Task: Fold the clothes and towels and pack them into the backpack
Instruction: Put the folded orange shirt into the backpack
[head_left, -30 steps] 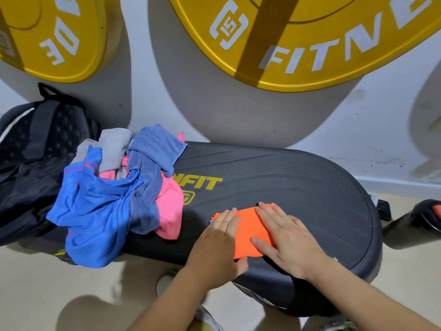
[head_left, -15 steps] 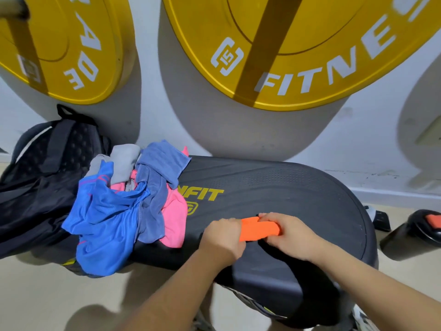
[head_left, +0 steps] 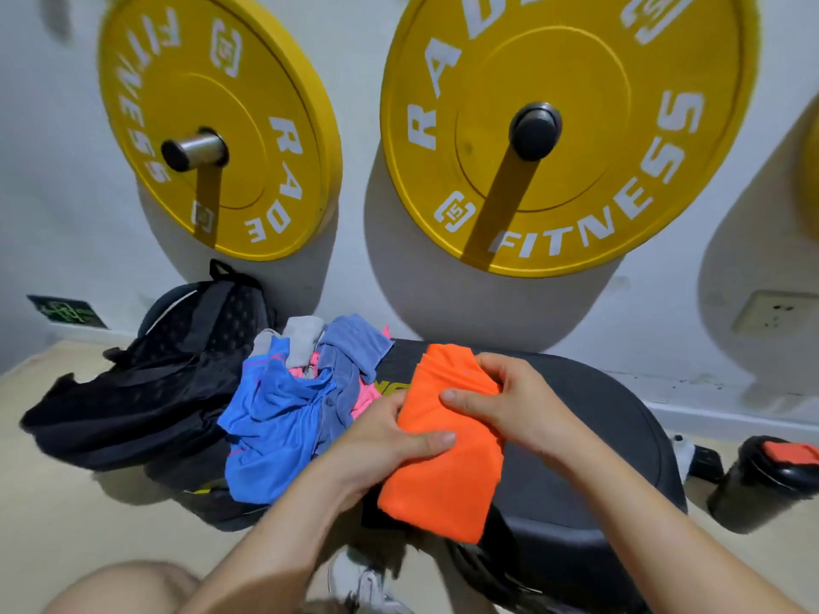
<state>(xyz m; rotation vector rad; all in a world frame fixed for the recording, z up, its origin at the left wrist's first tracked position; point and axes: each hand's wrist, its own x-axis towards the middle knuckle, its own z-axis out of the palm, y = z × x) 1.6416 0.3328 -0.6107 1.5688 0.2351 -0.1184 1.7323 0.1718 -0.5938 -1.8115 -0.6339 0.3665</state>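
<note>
Black bench (head_left: 598, 436) under two yellow weight plates (head_left: 567, 126) on the wall. Folded orange cloth (head_left: 443, 480) held above the bench, lower end hanging free. Left hand (head_left: 385, 440): thumb on top, fingers hidden beneath, pinching the left edge. Right hand (head_left: 501, 401): fingers curled over the upper end, thumb pressed on its face. Half a second ago the cloth lay on the bench; now lifted. Backpack (head_left: 177, 370) and unfolded pile (head_left: 288, 414) sit left.
</note>
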